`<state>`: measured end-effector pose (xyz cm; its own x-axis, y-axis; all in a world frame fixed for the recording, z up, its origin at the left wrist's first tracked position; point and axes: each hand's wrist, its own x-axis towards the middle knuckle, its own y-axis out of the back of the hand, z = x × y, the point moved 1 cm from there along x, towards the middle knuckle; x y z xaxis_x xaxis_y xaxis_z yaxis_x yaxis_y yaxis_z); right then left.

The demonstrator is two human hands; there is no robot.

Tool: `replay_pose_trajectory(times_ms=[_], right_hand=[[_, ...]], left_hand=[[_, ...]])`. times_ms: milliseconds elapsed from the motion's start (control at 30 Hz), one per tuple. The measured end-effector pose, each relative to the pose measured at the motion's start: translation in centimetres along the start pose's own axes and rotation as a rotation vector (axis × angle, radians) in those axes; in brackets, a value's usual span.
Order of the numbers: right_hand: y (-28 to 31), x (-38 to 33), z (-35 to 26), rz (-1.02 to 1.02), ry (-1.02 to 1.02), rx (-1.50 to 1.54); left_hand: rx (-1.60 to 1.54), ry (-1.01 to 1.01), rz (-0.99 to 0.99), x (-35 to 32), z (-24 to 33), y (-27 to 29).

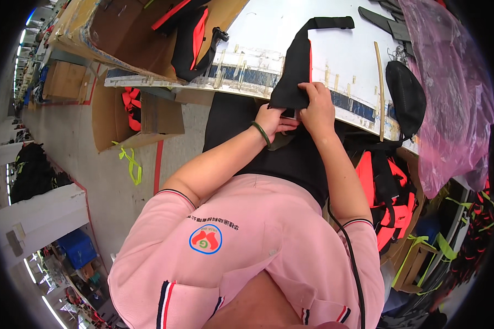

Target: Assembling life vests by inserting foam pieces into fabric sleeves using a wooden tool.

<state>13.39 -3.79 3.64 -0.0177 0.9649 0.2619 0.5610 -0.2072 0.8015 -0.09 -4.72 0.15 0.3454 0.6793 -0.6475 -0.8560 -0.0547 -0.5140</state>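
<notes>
A black fabric piece with a bright orange edge (295,68) lies over the near edge of the white table, its narrow black strap end stretching away to the far right. My left hand (272,122), below a green bangle, has its fingers curled under the near end of the piece. On the right side of that end, my right hand (317,108) grips the fabric between thumb and fingers. Both hands are close together at the table edge, above my dark lap. What lies beneath the fabric between the fingers is mostly hidden.
An open cardboard box (85,44) stands on the table at left, with black and orange pieces (191,46) at its side. A black pouch (405,94) and pink plastic sheeting (450,93) are at right. Below are orange and black items (389,197) and a floor carton (162,116).
</notes>
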Motion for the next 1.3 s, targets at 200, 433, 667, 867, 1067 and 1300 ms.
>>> replay_pose_trajectory(times_ms=[200, 433, 667, 867, 1067, 1300], right_hand=[[0.1, 0.2, 0.2, -0.037, -0.022, 0.029], [-0.4, 0.0, 0.3, -0.027, -0.008, 0.023], [-1.1, -0.4, 0.8, 0.024, -0.011, 0.028], [-0.9, -0.8, 1.0, 0.031, 0.049, 0.049], [-0.4, -1.1, 2.2, 0.064, 0.056, 0.186], [2.0, 1.0, 1.4, -0.057, 0.054, 0.176]], left_hand=[[-0.011, -0.106, 0.124, 1.1, -1.1, 0.3], [-0.049, -0.133, 0.067, 2.2, -2.8, 1.5], [-0.173, -0.067, -0.272, 2.6, -4.4, 1.0], [-0.047, -0.134, -0.173, 2.9, -3.8, 0.1], [0.002, -0.083, -0.181, 2.3, -3.0, 0.2], [0.013, -0.023, -0.120, 0.8, -0.9, -1.5]])
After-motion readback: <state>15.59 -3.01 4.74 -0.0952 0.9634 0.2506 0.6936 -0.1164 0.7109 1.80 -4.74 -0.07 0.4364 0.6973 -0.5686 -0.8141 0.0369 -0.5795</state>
